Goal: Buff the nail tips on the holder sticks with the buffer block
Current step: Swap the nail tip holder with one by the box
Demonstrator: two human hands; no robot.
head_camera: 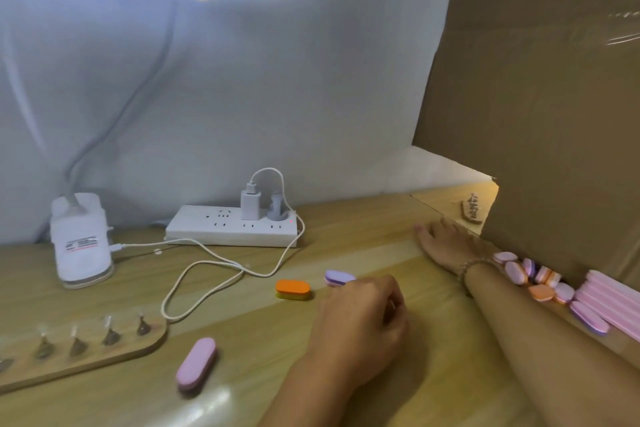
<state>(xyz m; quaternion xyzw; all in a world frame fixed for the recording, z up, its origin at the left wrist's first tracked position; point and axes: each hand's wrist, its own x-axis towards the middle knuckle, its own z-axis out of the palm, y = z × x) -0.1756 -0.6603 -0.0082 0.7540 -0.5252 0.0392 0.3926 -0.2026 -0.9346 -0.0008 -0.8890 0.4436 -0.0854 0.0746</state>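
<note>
The right hand point(446, 241) is lying flat on the tabletop point(249, 374) at the middle right of the frame. Its fingers are straight and holding nothing. It is pointing at a small holder point(471, 212) sitting just inside the box point(536, 114). The left hand point(363, 317) is resting low in the middle with its fingers curled in, and I cannot tell if anything is inside them. A purple buffer point(339, 277) is sitting just above that hand.

Here is what may be going wrong soon. The right arm is lying right beside a pile of buffers point(533, 279), so a quick pull could be knocking them away. The cable point(164, 308) is looping close to the board point(104, 357) at the lower left, and a snag could be tipping its sticks. Pushing too hard could be popping a tip off.

The nail tips point(108, 321) are looking small, clear and shiny. They are standing up in a row on dark sticks on that board. A pink buffer point(196, 369) is lying near it.
</note>
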